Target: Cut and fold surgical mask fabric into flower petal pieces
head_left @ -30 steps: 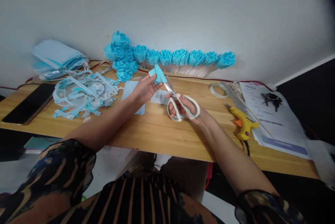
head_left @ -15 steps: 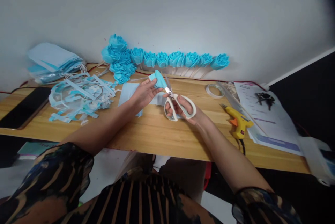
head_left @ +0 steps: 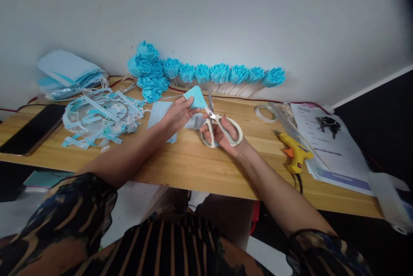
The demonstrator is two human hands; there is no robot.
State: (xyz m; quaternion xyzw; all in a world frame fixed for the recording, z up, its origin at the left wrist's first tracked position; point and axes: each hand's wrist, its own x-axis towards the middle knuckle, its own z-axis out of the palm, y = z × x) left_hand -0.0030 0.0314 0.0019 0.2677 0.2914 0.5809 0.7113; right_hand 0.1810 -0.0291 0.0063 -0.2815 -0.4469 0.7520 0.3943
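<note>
A small folded piece of blue mask fabric is pinched in my left hand, over the middle of the table. My right hand grips white-handled scissors, with fingers through the loops. Their blades are spread, one at the right edge of the fabric and the other standing apart from it. Whether the near blade touches or lies behind the fabric I cannot tell. Under my left hand lie pale blue mask sheets, partly hidden by the wrist.
Blue fabric flowers on sticks lean along the wall. Scraps, stacked masks and a phone lie left. Right are a tape roll, a yellow glue gun, papers and keys.
The scissor blades have spread wider. The fabric's top edge, rounded before, now looks flatter and more angular. Both hands stay in nearly the same place.
</note>
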